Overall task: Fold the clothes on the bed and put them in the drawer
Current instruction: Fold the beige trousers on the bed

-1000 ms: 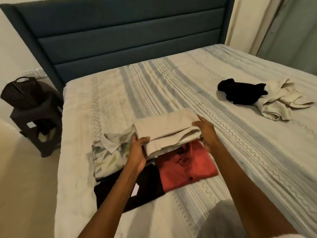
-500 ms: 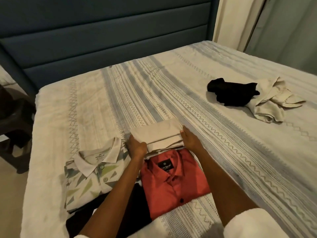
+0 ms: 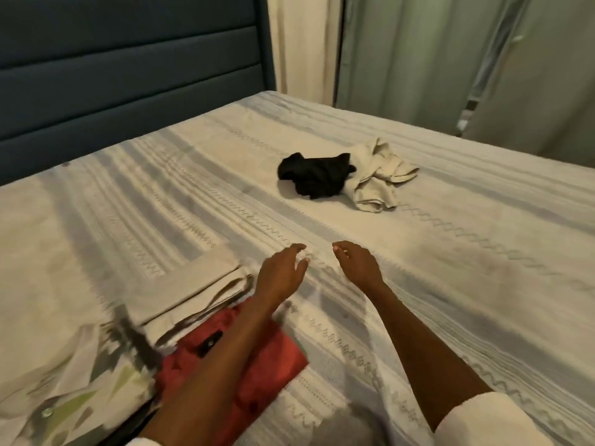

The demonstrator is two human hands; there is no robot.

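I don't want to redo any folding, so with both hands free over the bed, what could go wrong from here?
The folded beige garment sits partly on the red shirt, right beside the left hand; a careless sweep could topple it. The black garment and cream garment lie crumpled and touching, so the right hand may drag both.

Single head cam, close above the bed's [image 3: 450, 284] near edge, angled down and forward toward the headboard [image 3: 128, 75] corner.

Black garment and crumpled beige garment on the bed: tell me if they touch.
Touching. The head view shows the black garment lying against the crumpled beige garment, their edges meeting with no bedspread visible between them.
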